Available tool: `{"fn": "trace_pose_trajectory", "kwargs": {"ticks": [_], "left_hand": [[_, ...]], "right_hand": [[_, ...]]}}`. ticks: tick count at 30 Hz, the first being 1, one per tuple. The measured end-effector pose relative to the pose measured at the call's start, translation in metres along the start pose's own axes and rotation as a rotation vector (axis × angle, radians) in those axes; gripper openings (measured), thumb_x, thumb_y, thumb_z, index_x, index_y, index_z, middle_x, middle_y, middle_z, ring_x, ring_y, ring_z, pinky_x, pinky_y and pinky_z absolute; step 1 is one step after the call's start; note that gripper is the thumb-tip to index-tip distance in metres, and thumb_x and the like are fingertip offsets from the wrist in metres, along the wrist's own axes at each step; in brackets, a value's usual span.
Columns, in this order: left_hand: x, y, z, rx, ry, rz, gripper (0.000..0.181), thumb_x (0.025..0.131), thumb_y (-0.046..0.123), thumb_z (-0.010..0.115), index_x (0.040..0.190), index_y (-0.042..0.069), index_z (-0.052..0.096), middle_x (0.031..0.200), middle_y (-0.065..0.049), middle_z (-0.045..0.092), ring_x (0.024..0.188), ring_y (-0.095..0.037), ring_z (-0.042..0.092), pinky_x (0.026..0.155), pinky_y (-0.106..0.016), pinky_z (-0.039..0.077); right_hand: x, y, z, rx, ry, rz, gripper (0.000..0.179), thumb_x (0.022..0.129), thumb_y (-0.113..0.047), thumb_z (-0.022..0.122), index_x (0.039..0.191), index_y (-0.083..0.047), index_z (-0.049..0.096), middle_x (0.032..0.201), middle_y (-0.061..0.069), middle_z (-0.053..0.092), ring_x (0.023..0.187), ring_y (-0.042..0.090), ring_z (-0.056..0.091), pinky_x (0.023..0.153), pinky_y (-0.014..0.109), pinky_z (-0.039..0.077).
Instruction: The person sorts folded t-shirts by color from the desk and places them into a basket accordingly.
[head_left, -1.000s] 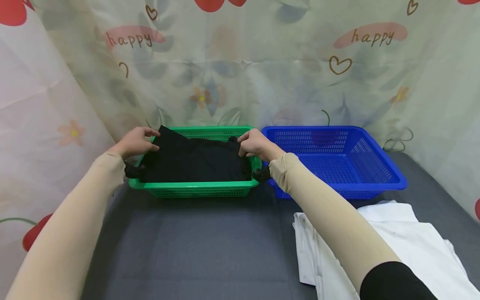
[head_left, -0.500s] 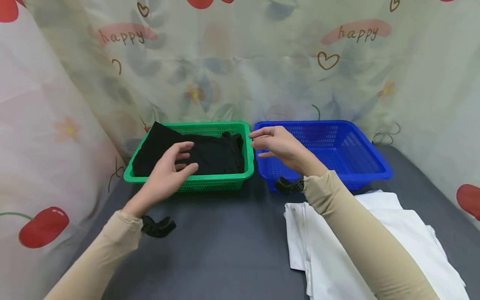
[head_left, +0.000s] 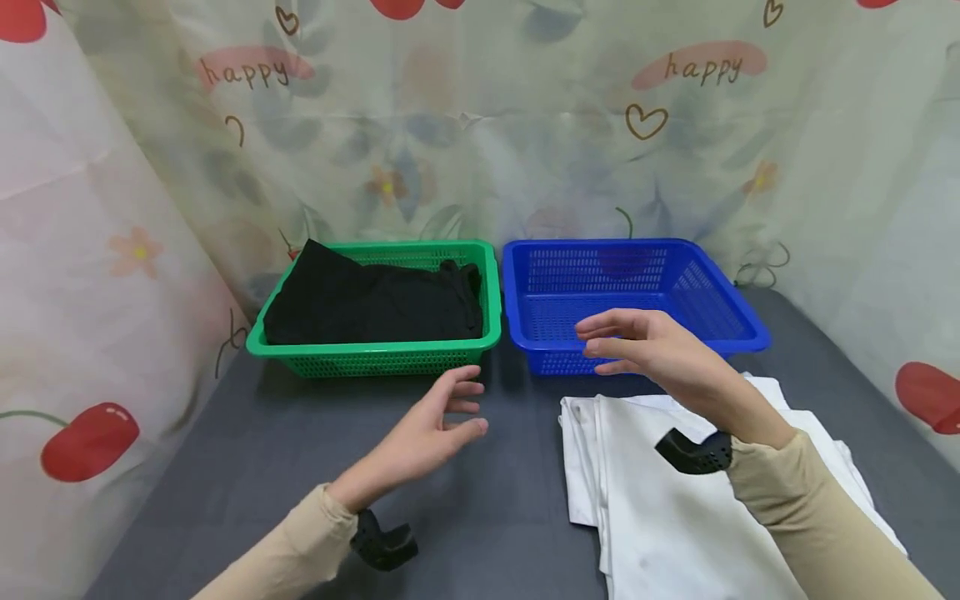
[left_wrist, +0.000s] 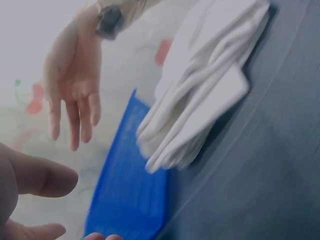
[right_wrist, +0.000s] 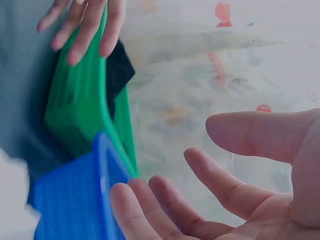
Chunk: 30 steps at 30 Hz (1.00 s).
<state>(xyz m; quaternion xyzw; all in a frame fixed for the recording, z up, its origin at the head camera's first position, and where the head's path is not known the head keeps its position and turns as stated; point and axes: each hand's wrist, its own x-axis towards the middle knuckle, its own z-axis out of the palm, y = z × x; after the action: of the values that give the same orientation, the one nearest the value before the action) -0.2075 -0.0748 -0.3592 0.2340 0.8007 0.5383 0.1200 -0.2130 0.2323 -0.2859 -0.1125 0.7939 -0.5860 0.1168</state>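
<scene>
Left grip (head_left: pixel 422 437), right grip (head_left: pixel 670 354) moved off black cloth (head_left: pixel 375 304), rightward.

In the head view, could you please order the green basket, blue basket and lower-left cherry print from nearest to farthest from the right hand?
1. Blue basket, just beyond the right hand.
2. Green basket, left of that.
3. Cherry print, far left.

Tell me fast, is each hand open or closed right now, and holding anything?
Left hand: open, holding nothing, over the gray table.
Right hand: open, holding nothing, near the blue basket and white cloth.
</scene>
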Motion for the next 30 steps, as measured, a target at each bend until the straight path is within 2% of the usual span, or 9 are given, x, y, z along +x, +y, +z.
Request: {"fn": "trace_pose_trajectory", "kwargs": {"ticks": [6,13,17,19,24,30], "left_hand": [[-0.006,-0.002,0.027,-0.030,-0.130,0.038,0.064,0.097,0.018,0.065,0.152,0.022,0.032,0.140,-0.008,0.049,0.119,-0.025,0.055,0.090,-0.037,0.050],[-0.007,-0.003,0.050,-0.089,-0.205,0.106,0.062,0.097,0.014,0.065,0.151,0.024,0.036,0.137,-0.006,0.051,0.118,-0.029,0.056,0.089,-0.030,0.050],[-0.005,-0.003,0.062,-0.126,-0.269,0.129,0.062,0.098,0.014,0.063,0.152,0.024,0.034,0.139,-0.007,0.050,0.119,-0.025,0.056,0.089,-0.028,0.050],[-0.002,-0.003,0.068,-0.145,-0.301,0.143,0.062,0.098,0.014,0.062,0.153,0.022,0.034,0.140,-0.008,0.049,0.118,-0.022,0.056,0.089,-0.028,0.050],[0.002,-0.001,0.085,-0.160,-0.347,0.152,0.062,0.098,0.014,0.061,0.153,0.020,0.034,0.140,-0.009,0.050,0.117,-0.018,0.057,0.088,-0.026,0.050],[0.004,-0.001,0.102,-0.178,-0.376,0.139,0.061,0.097,0.012,0.061,0.152,0.020,0.037,0.139,-0.008,0.049,0.113,-0.013,0.058,0.086,-0.024,0.051]], "right_hand": [[-0.036,0.025,-0.028,-0.077,0.033,0.020,0.046,0.096,-0.027,0.067,0.132,-0.001,0.056,0.134,0.017,0.054,0.116,0.028,0.057,0.092,0.041,0.050],[-0.075,0.055,-0.063,-0.151,0.073,0.069,0.041,0.099,-0.027,0.062,0.132,-0.002,0.056,0.133,0.017,0.054,0.115,0.028,0.058,0.091,0.038,0.051],[-0.095,0.072,-0.080,-0.205,0.091,0.112,0.040,0.100,-0.027,0.061,0.134,-0.007,0.056,0.135,0.016,0.055,0.113,0.028,0.061,0.088,0.033,0.052],[-0.104,0.083,-0.088,-0.222,0.095,0.104,0.040,0.100,-0.024,0.061,0.136,-0.007,0.056,0.134,0.016,0.056,0.111,0.028,0.062,0.087,0.033,0.052],[-0.127,0.112,-0.112,-0.208,0.107,0.101,0.039,0.101,-0.016,0.059,0.136,-0.001,0.053,0.130,0.017,0.059,0.107,0.026,0.064,0.083,0.037,0.055],[-0.155,0.140,-0.145,-0.303,0.197,0.221,0.045,0.101,-0.024,0.059,0.138,0.002,0.051,0.125,0.006,0.063,0.101,0.015,0.065,0.077,0.032,0.055]]}}
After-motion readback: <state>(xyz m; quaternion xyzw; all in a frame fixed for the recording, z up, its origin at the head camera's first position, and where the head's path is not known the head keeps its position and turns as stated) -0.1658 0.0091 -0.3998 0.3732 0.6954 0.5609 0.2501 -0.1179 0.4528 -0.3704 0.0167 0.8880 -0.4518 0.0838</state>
